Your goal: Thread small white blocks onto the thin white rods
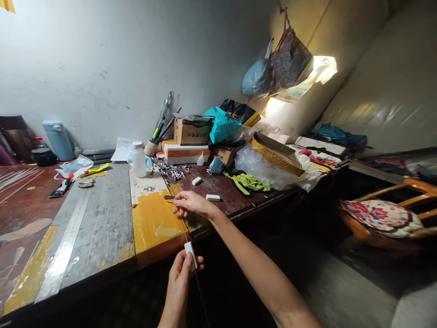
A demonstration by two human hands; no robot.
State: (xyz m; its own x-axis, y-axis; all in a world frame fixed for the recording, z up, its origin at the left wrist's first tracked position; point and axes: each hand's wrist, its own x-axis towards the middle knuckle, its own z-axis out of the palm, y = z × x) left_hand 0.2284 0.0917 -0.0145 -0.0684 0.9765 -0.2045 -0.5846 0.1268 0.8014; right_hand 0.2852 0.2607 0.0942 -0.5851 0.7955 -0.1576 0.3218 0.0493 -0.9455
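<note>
My left hand (180, 273) is closed around a small white rectangular block (190, 254), thumb on its face, just in front of the table edge. A thin rod or line (202, 296) runs out below the block and also shows above it, up towards my other hand. Over the yellow-taped patch (153, 218), my right hand (191, 203) pinches a small dark flat piece (168, 197) that sticks out left of the fingertips. Its exact kind is too small to tell. Two similar white blocks (213, 197) lie on the table beyond my right wrist.
Behind the hands stand a white bottle (138, 160), a pile of small black-and-white parts (177, 173) and cardboard boxes (193, 130). Yellow-green gloves (251, 182) lie to the right. A metal ruler (68, 241) is at left. A chair with a patterned cushion (380, 217) stands at right.
</note>
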